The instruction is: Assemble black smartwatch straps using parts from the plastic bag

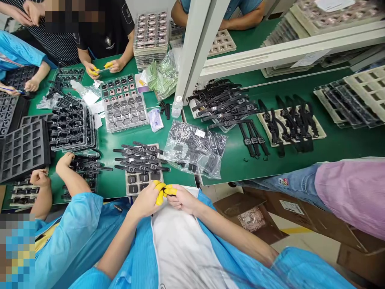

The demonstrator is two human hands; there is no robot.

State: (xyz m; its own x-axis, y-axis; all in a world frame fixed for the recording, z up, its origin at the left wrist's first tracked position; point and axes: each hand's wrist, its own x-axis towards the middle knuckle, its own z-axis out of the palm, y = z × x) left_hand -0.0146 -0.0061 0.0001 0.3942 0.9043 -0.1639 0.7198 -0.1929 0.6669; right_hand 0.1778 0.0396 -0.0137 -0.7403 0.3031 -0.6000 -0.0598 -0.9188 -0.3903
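counts — held dark piece (164,189): 1 | watches (254,140) below pile (224,102): 3 | bottle (177,108): 1

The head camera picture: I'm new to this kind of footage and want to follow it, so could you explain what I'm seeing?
There is no machine here. This single picture comes from a camera on a person's head, looking forward and down, so the left hand and right hand in the middle are the wearer's own. Yellow covers sit on some fingertips. Both hands pinch a small dark item, too small to identify. On the green table ahead lie black-strapped watches on a tray, a clear plastic bag and a bottle. The other hands around the table belong to co-workers.
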